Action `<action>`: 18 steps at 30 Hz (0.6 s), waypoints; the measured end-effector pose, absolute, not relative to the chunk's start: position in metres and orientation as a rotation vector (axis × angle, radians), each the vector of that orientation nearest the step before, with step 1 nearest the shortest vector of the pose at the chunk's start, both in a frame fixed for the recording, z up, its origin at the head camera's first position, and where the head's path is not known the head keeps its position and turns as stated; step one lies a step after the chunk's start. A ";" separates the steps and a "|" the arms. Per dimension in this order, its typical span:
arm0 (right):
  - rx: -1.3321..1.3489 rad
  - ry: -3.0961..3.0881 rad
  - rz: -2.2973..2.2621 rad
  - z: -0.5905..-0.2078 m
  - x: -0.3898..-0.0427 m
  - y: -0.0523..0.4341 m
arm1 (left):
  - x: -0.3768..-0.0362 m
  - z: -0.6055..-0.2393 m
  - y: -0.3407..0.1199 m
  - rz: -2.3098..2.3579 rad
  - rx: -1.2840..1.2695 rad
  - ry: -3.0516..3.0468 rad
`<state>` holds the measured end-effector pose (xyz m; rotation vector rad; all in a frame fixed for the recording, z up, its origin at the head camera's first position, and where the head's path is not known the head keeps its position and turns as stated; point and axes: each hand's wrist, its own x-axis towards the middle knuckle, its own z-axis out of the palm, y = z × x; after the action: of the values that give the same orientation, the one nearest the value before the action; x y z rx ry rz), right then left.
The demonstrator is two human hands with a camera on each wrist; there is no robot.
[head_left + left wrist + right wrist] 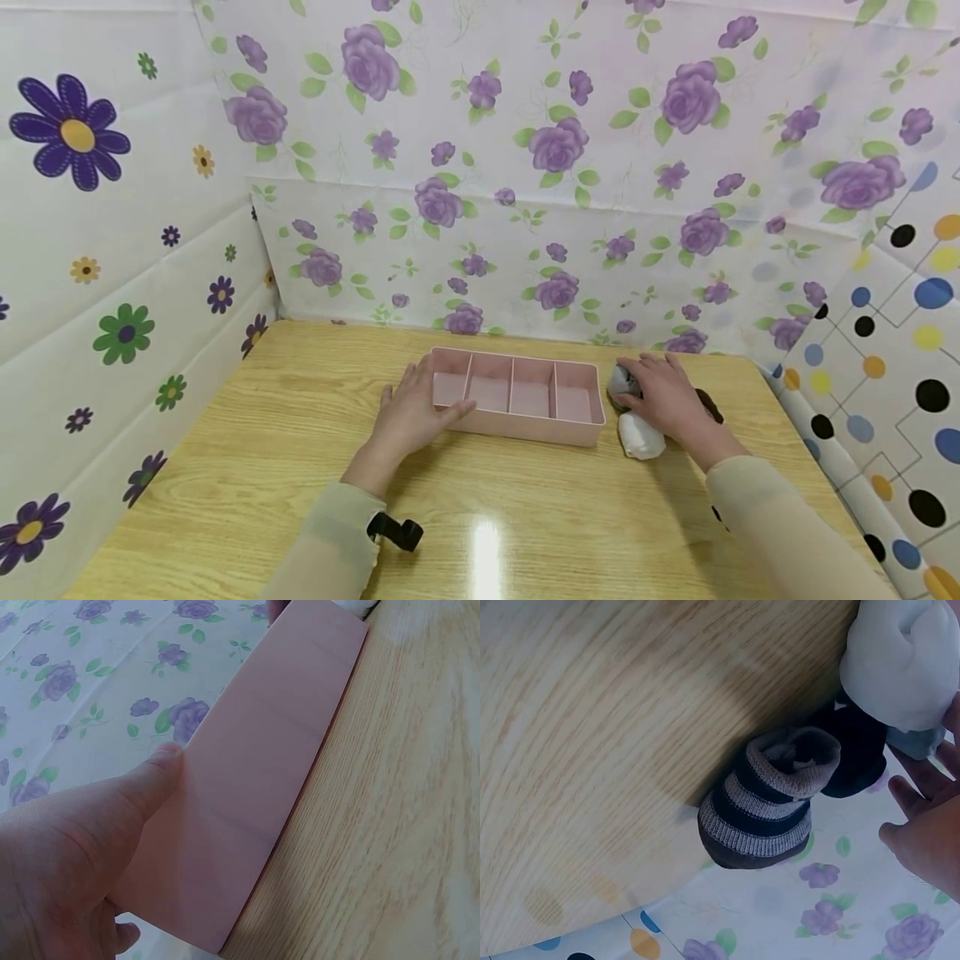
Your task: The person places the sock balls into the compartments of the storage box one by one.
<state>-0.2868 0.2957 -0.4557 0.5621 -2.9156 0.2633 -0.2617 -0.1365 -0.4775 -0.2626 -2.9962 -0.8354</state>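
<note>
A pink divided box stands on the table, its compartments open upward. My left hand holds its left end, fingers along the end wall and thumb over the front rim. The left wrist view shows that thumb against the long pink side. To the right of the box, my right hand grips a grey rolled sock between thumb and fingers. A white rolled sock lies just in front of it. In the right wrist view, a black sock and a grey-and-black striped rolled sock sit beside the white one.
The wooden table ends at a flowered cloth wall behind the box. A daisy-print cloth stands at the left, a dotted cloth at the right. A black strap piece sits at my left cuff.
</note>
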 end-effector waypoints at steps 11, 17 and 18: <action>0.584 -2.861 0.263 -0.454 -0.284 0.294 | -0.261 -0.478 -0.136 -0.840 -0.267 -2.987; 0.590 -2.807 0.316 -0.446 -0.280 0.291 | -0.261 -0.478 -0.136 -0.825 -0.263 -2.986; 0.589 -2.794 0.330 -0.445 -0.279 0.290 | -0.261 -0.478 -0.136 -0.826 -0.264 -2.983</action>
<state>-0.2790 0.2903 -0.4450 0.5890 -2.7941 0.3305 -0.2613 -0.1363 -0.4780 -0.2639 -2.9834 -0.8259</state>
